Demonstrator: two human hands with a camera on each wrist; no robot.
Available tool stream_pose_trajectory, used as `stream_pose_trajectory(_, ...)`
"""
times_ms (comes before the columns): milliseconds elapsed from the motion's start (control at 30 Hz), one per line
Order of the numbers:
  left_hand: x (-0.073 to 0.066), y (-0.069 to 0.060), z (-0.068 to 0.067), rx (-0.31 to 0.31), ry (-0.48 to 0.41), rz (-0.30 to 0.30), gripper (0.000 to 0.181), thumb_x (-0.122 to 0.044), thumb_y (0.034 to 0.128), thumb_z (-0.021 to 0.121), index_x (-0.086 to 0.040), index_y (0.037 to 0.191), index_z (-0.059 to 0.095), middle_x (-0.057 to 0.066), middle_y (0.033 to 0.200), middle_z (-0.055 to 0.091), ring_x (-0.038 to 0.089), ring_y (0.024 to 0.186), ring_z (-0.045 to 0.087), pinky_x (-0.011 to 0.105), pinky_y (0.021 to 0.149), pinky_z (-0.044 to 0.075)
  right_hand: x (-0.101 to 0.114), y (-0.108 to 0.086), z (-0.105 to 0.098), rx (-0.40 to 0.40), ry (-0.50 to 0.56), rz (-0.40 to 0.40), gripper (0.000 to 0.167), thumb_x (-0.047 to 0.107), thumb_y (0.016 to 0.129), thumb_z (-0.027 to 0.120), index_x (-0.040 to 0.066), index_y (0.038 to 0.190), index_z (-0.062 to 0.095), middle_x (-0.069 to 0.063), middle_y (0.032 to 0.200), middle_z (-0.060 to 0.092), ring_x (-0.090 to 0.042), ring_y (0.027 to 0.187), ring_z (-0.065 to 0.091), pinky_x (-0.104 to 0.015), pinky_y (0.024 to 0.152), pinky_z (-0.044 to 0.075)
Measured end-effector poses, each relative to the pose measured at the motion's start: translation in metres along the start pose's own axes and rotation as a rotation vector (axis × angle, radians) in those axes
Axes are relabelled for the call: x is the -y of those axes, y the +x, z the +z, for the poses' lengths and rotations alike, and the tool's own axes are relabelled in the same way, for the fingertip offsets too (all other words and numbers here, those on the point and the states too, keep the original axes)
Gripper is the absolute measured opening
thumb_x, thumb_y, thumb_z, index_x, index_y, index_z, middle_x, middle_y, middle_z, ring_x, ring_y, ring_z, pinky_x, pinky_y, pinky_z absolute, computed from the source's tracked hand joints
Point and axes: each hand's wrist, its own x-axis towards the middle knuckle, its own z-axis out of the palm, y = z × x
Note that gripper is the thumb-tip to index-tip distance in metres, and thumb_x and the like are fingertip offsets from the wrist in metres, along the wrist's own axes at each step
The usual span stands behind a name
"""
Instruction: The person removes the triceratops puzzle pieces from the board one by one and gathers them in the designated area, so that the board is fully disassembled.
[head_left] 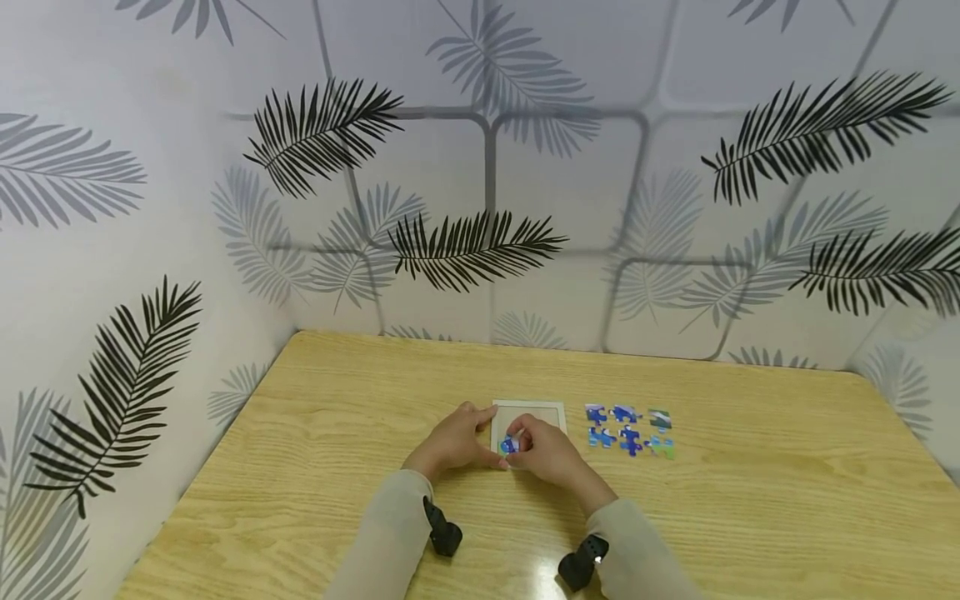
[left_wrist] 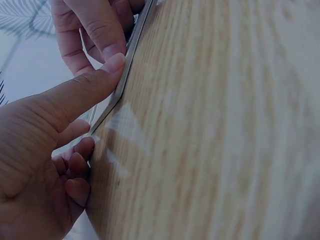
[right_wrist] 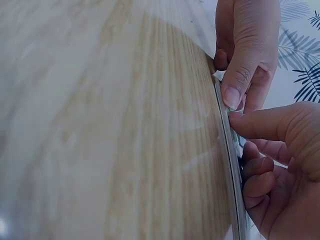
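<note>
Okay, lower centre: left hand [head_left: 454, 440], thumb and fingers wide, holds white-rimmed square tray [head_left: 528, 403]; right hand [head_left: 551, 454] pinches blue jigsaw piece [head_left: 509, 444].

Head view: high, facing forward-down over table [head_left: 315, 433]; 2 wrist views low, close, sharing tray edge [right_wrist: 232, 170].

Puzzle piece [head_left: 508, 446] partly covered by the right hand [head_left: 551, 455]!
Sleeves [head_left: 384, 533] are cut off below; the loose pieces' [head_left: 630, 438] prints are shown too small to tell.
</note>
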Motion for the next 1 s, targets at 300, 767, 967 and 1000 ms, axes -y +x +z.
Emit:
stream_pose_trajectory(300, -0.0014, 0.0002, -0.0013, 0.007, 0.007, 0.005, 0.094, -0.037, 0.0677, 0.085, -0.014, 0.146, 0.038, 0.002, 0.090, 0.040, 0.016, 0.074, 0.038, 0.030, 0.068, 0.033, 0.0002, -0.0002, 0.0004, -0.046, 0.055, 0.052, 0.023, 0.001, 0.084, 0.067, 0.010, 0.102, 0.056, -0.002, 0.073, 0.048, -0.015, 0.060, 0.043, -0.028, 0.055, 0.035)
stream_pose_trajectory(767, -0.0014, 0.0009, -0.0007, 0.007, 0.014, 0.006, 0.094, -0.036, 0.0673, 0.085, -0.014, 0.146, 0.038, 0.003, 0.091, 0.041, 0.016, 0.075, 0.040, 0.030, 0.068, 0.034, 0.0019, -0.0003, 0.0024, -0.144, 0.155, 0.116, 0.010, 0.001, 0.086, 0.065, 0.007, 0.093, 0.062, -0.002, 0.080, 0.057, -0.016, 0.072, 0.050, -0.028, 0.061, 0.041)
stream_pose_trajectory(967, -0.0006, 0.0000, -0.0004, 0.005, 0.010, 0.003, 0.094, -0.036, 0.0666, 0.086, -0.013, 0.145, 0.039, 0.002, 0.091, 0.041, 0.016, 0.076, 0.040, 0.030, 0.069, 0.034, 0.0012, -0.0009, 0.0023, -0.174, 0.180, 0.117, 0.008, 0.002, 0.084, 0.067, 0.005, 0.090, 0.064, -0.002, 0.078, 0.059, -0.015, 0.070, 0.051, -0.027, 0.060, 0.042)
stream_pose_trajectory(1000, -0.0005, 0.0000, -0.0004, 0.006, 0.009, 0.003, 0.094, -0.036, 0.0667, 0.086, -0.013, 0.145, 0.039, 0.002, 0.091, 0.041, 0.016, 0.076, 0.040, 0.030, 0.069, 0.034, 0.0009, -0.0010, 0.0020, -0.180, 0.182, 0.116, 0.008, 0.002, 0.084, 0.067, 0.005, 0.090, 0.064, -0.002, 0.077, 0.059, -0.014, 0.070, 0.051, -0.027, 0.060, 0.042)
